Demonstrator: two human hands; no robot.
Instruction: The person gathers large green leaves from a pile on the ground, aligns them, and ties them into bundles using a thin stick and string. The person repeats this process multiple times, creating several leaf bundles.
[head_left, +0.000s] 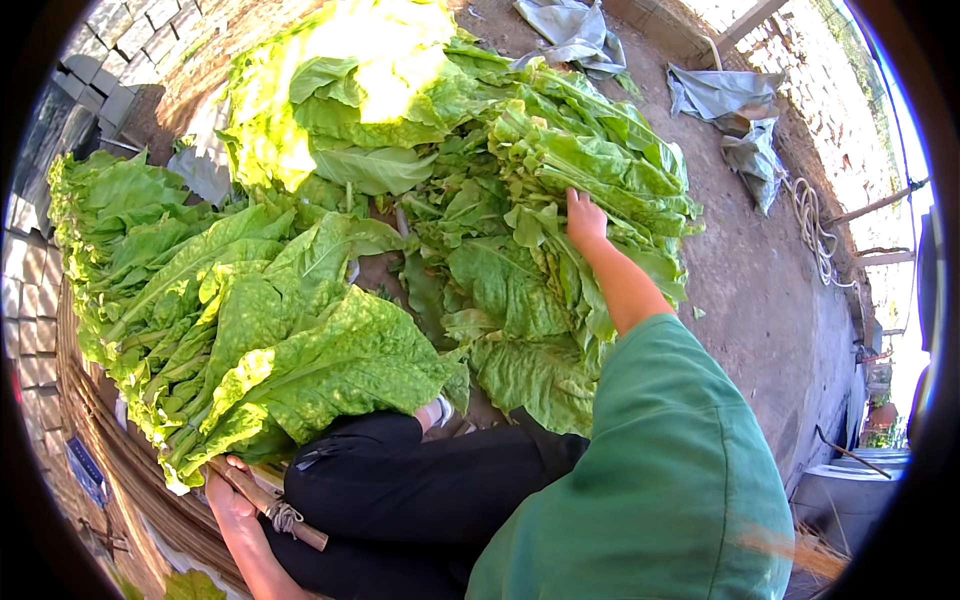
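My left hand (229, 495) is closed around the near end of a wooden stick (251, 491), beside my knee. Cord (285, 517) is wound and knotted near the stick's tip. Beyond that hand, a thick row of broad green leaves (247, 322), apparently tobacco, hides the rest of the stick. My right hand (585, 216) reaches out to a heap of similar leaves (600, 157) on the right. Its fingers touch the stems and leaf edges there; whether they grip any leaf is hidden.
A sunlit leaf pile (360, 82) stands at the back. Long thin poles (142, 457) lie at my left, near a block wall (34, 300). Grey plastic sheets (720, 94) and a coiled rope (810, 225) are on the right of the dirt floor (739, 277).
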